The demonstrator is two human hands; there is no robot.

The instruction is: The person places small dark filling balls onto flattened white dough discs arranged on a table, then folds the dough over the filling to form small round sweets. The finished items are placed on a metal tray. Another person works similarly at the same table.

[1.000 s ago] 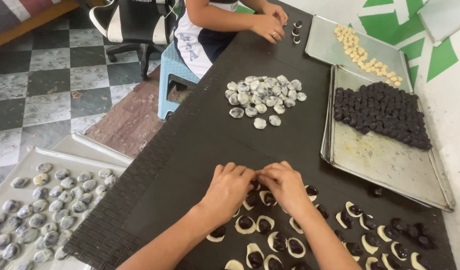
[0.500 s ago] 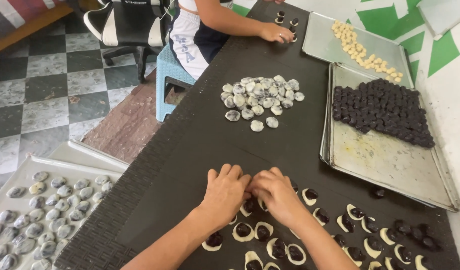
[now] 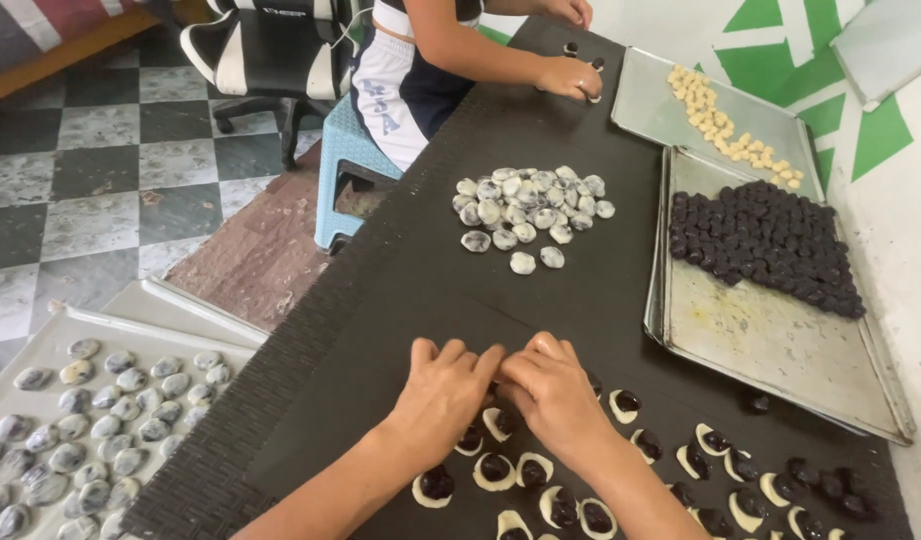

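Note:
My left hand (image 3: 443, 398) and my right hand (image 3: 548, 390) are pressed together, fingertips meeting, over a small dough piece that they hide on the black mat (image 3: 400, 270). Around and below them lie several pale dough rounds topped with dark filling balls (image 3: 497, 468). A heap of closed, filled dough pieces (image 3: 528, 210) lies farther up the mat. Whether either hand grips a piece cannot be told.
A metal tray (image 3: 770, 340) on the right holds rows of dark filling balls (image 3: 765, 245); a tray behind it has pale nuggets (image 3: 715, 120). A white tray (image 3: 40, 340) of finished pieces lies at left. Another person (image 3: 570, 75) works at the far end, seated on a blue stool (image 3: 345, 165).
My hands stay together over the same spot, fingers shifting slightly. The other person's hand moved a little along the far end of the mat. The view tilted slightly.

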